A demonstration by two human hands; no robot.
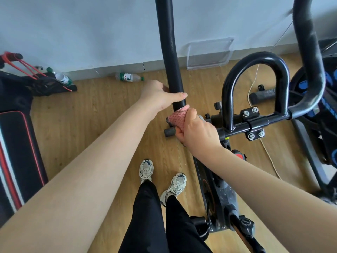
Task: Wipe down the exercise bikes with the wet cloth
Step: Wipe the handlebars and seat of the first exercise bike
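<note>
arms (87, 172) out, the left hand (158, 96) curls round the black foam handlebar (168, 52) and the right hand (196, 131) clamps the pink wet cloth (176, 118) at its lower end, where a hard tug might slip the cloth off.

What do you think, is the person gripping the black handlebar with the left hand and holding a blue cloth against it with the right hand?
The cloth is pink, not blue; the head view shows it. Otherwise yes: the left hand grips the black handlebar and the right hand holds the cloth against it.
</note>
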